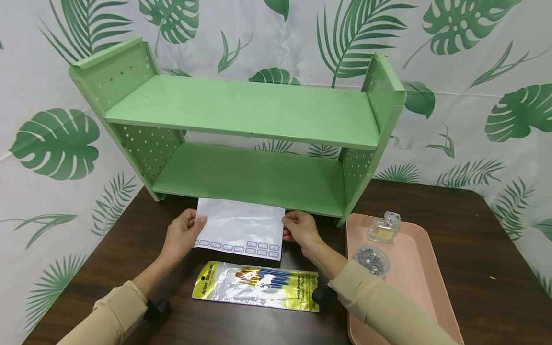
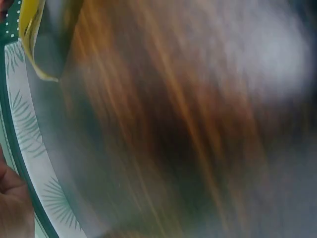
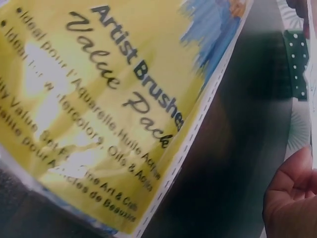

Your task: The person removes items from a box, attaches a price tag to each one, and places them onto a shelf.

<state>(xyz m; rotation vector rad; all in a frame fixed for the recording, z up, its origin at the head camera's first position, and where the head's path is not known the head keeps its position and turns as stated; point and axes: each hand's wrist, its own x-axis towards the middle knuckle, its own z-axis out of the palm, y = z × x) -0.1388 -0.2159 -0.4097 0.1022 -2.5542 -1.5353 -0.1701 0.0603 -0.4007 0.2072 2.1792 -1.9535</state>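
Note:
A white sheet of paper [image 1: 241,225] with rows of small printed boxes along its lower edge is held up in front of the green shelf. My left hand [image 1: 184,232] pinches its left edge between thumb and fingers. At the opposite edge, my right hand [image 1: 302,229] pinches the paper the same way. Below the sheet, a yellow and clear pack of artist brushes [image 1: 258,286] lies flat on the table; its printed end [image 3: 99,109] fills much of the right wrist view. Only part of the left hand shows at the left wrist view's edge.
Behind the paper stands the two-tier green metal shelf [image 1: 254,110], its side panels perforated. To the right, a pink tray [image 1: 414,268] holds a glass bottle [image 1: 384,229] and a round clear container of small silvery pieces [image 1: 371,260]. All rest on a dark wooden table [image 1: 478,268].

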